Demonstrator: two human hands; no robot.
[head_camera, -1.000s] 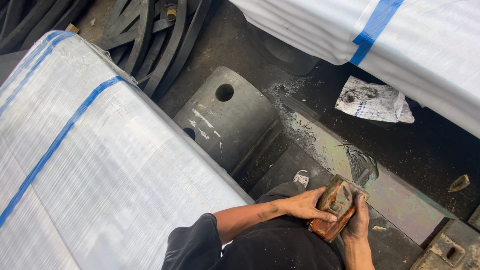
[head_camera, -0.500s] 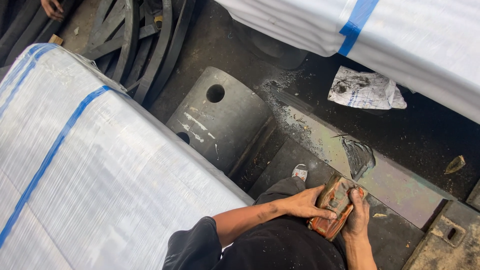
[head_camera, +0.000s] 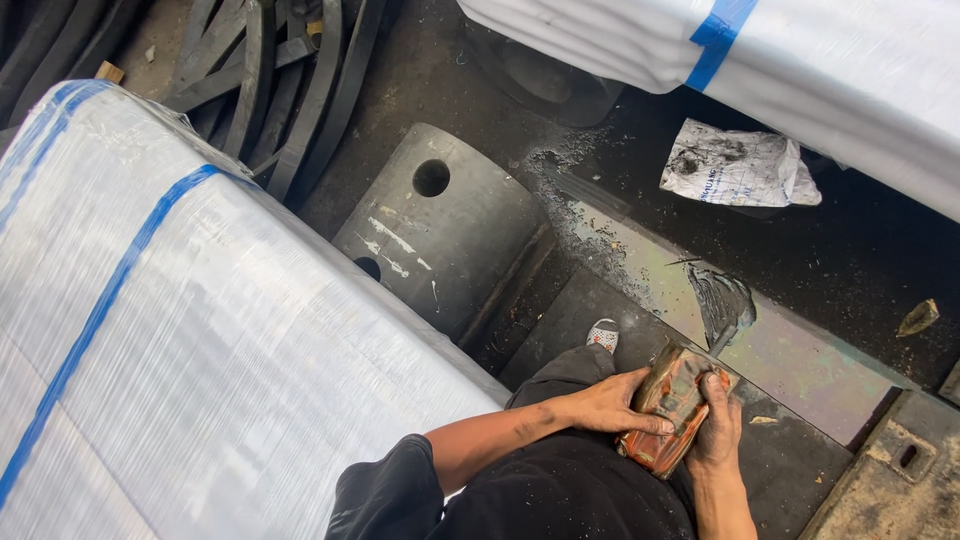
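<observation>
Hands both clamp one thing: my left hand (head_camera: 608, 405) lays its fingers over the near, upper face of a worn orange-brown block (head_camera: 672, 408), closed on it, and my right hand (head_camera: 716, 432) wraps the far lower side, thumb up along the edge, also closed on it. Block sits right between the two palms, just above my dark trouser knee (head_camera: 560, 375), so neither hand has to reach; left covers more of its top, right carries the underside. Its long axis runs diagonally, low end toward my lap, high end pointing up and right toward the smear of dark grease (head_camera: 722, 303) on the pale metal plate (head_camera: 800, 365). That high end is near the smear but apart from it, not touching. I can't tell what the block is exactly, surface is rusty and grimy. Past the plate, a crumpled white bag (head_camera: 735, 168) lies on the black floor, well apart. Grey steel slab (head_camera: 440, 230) with round holes sits up-left of my knee, beside a big white wrapped bale (head_camera: 200, 360) with a blue band on my left; another white bale (head_camera: 800, 70) crosses the top right. Black rubber straps (head_camera: 260, 80) pile at top left. A patterned shoe toe (head_camera: 602, 335) pokes out just beyond the knee.
</observation>
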